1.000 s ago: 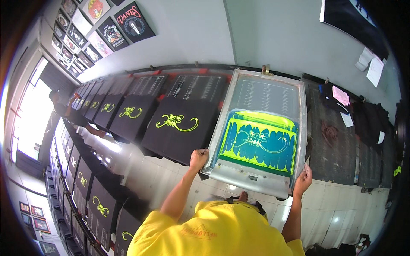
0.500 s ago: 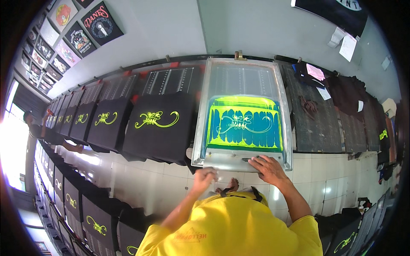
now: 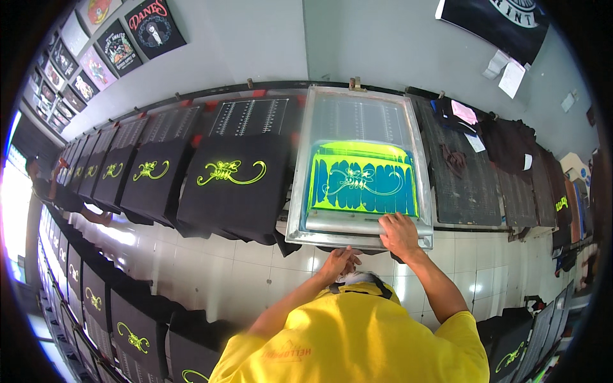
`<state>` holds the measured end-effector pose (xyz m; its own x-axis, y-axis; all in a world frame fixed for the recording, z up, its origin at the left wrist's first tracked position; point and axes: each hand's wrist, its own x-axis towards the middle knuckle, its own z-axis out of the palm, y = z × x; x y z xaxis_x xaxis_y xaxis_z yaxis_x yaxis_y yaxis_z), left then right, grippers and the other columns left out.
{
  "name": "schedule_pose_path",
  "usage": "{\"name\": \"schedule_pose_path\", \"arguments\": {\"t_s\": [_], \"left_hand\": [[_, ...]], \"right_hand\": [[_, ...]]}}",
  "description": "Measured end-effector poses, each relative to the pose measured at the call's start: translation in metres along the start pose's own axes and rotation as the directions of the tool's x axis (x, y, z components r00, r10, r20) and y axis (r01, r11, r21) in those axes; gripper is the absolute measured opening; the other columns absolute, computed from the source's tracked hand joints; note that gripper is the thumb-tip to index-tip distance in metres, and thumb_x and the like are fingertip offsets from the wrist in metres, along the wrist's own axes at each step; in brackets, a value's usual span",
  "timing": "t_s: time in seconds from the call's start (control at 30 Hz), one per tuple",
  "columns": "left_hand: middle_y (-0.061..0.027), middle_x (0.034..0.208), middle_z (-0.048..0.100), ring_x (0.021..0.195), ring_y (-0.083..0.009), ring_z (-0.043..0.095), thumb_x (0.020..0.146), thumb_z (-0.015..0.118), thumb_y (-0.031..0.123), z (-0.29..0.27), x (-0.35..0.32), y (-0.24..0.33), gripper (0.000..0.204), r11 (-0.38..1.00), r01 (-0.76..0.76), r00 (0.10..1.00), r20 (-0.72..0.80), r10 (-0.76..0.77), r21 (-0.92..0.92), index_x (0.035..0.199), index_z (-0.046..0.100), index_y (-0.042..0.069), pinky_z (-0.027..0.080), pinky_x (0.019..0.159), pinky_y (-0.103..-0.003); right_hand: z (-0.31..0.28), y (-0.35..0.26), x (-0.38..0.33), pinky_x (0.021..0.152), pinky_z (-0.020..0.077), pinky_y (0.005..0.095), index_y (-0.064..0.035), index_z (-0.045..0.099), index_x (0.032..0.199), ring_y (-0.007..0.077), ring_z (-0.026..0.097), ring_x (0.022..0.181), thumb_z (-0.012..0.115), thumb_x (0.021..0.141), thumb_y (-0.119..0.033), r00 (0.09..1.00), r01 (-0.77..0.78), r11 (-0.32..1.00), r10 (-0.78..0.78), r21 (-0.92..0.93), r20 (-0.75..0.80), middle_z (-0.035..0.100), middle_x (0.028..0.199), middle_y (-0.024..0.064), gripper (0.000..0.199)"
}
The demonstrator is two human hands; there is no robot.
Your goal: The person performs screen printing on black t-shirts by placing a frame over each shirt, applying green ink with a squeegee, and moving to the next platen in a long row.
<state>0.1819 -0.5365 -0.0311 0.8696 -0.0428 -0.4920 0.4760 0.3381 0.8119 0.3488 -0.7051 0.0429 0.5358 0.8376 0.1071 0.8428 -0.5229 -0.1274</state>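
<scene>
A silver-framed printing screen [image 3: 423, 163] lies over one of the dark boards in front of me. Yellow-green ink [image 3: 364, 152] spreads over its blue mesh, around a curled flower design. Across the near end of the screen rests a silver squeegee [image 3: 345, 221]. My right hand [image 3: 400, 235] is closed over the squeegee's right part. Just below the frame's near edge is my left hand [image 3: 340, 263], its fingers drawn together close to dark cloth [image 3: 369, 251]; whether they pinch anything is hidden.
Black shirts [image 3: 233, 172] with yellow-green prints line the boards to the left. On the right stand a bare dark board [image 3: 469, 191] and piled dark garments [image 3: 511, 143]. Another person [image 3: 57, 191] is at the far left. More printed shirts [image 3: 137, 319] lie behind me.
The squeegee has moved a little away from me, showing the frame's near edge. My right hand went forward with it. My left hand moved right, closer to the screen's middle.
</scene>
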Motion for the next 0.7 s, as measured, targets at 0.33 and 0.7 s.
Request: {"name": "schedule_pose_path", "arguments": {"t_s": [0.33, 0.7], "left_hand": [[-0.0089, 0.084, 0.065, 0.063, -0.0168, 0.058, 0.104, 0.033, 0.049, 0.006, 0.017, -0.020, 0.057, 0.992, 0.012, 0.999, 0.043, -0.018, 0.125, 0.099, 0.062, 0.000, 0.043, 0.054, -0.030], [-0.0102, 0.060, 0.055, 0.061, -0.0242, 0.052, 0.102, 0.034, 0.040, 0.014, 0.030, -0.034, 0.055, 0.966, -0.036, 0.986, -0.146, 0.075, 0.256, 0.069, 0.054, 0.001, 0.043, 0.064, -0.039]], "right_hand": [[-0.004, 0.070, 0.099, 0.075, 0.0510, 0.0431, -0.0076, 0.060, 0.096, 0.0287, 0.062, 0.088, 0.082, 0.067, -0.017, 0.988, -0.024, 0.995, 0.038, 0.097, -0.147, 0.065, 0.090, 0.0069, 0.038], [0.005, 0.121, 0.171, 0.074, 0.0512, 0.0464, -0.0045, 0.064, 0.097, 0.0347, 0.064, 0.087, 0.073, 0.070, -0.015, 0.996, -0.035, 0.986, 0.048, 0.161, -0.073, 0.067, 0.087, 0.0139, 0.030]]}}
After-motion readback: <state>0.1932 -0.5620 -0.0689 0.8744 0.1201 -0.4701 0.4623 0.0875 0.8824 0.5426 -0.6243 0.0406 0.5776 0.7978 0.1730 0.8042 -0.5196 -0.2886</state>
